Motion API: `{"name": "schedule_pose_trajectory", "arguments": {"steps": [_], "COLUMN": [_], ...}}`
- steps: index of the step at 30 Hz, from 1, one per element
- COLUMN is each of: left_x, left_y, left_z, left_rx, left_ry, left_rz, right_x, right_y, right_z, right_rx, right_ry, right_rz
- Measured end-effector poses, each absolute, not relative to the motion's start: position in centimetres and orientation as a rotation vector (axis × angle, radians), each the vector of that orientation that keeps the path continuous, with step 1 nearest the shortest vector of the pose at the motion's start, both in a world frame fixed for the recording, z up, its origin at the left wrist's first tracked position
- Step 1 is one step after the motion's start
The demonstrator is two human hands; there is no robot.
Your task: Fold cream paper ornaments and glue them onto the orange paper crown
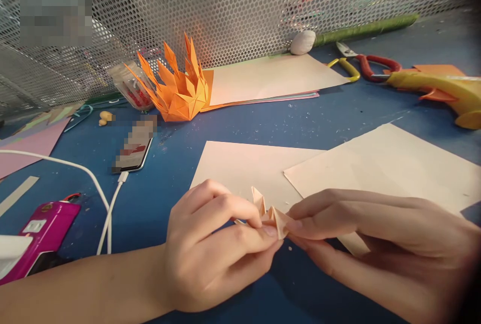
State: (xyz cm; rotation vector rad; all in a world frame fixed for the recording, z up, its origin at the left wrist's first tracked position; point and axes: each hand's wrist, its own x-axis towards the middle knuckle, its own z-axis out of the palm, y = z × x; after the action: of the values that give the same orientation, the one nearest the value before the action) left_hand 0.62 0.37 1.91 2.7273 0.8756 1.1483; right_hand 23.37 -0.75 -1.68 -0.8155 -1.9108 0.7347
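Observation:
Between my two hands is a small cream folded paper piece [277, 219] with pointed tips standing up. My left hand [221, 244] grips its left part, thumb and fingers pinched together. From the right, my right hand [349, 233] pinches the piece's other edge between thumb and fingertips. The fingers hide much of its lower part. Just beyond my hands lie a cream paper sheet [240, 163] and a second cream sheet [387, 163] that overlaps it.
An orange folded-paper flower [184, 96] stands at the back beside stacked paper [263, 81]. Red-handled shears [364, 63] and a yellow glue gun [432, 88] lie right. Left are a phone [135, 148], a white cable [109, 213], a magenta device [52, 228] and a jar [131, 86].

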Motion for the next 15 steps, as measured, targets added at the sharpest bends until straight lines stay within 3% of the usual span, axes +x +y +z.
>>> {"name": "schedule_pose_trajectory", "arguments": {"steps": [15], "left_x": [0.3], "left_y": [0.2], "left_z": [1.42], "left_rx": [2.873], "left_ry": [0.842], "left_rz": [1.044], "right_x": [23.18], "right_y": [-0.5], "right_z": [-1.59], "right_rx": [-0.899], "right_ry": [-1.951], "right_rz": [0.685]}}
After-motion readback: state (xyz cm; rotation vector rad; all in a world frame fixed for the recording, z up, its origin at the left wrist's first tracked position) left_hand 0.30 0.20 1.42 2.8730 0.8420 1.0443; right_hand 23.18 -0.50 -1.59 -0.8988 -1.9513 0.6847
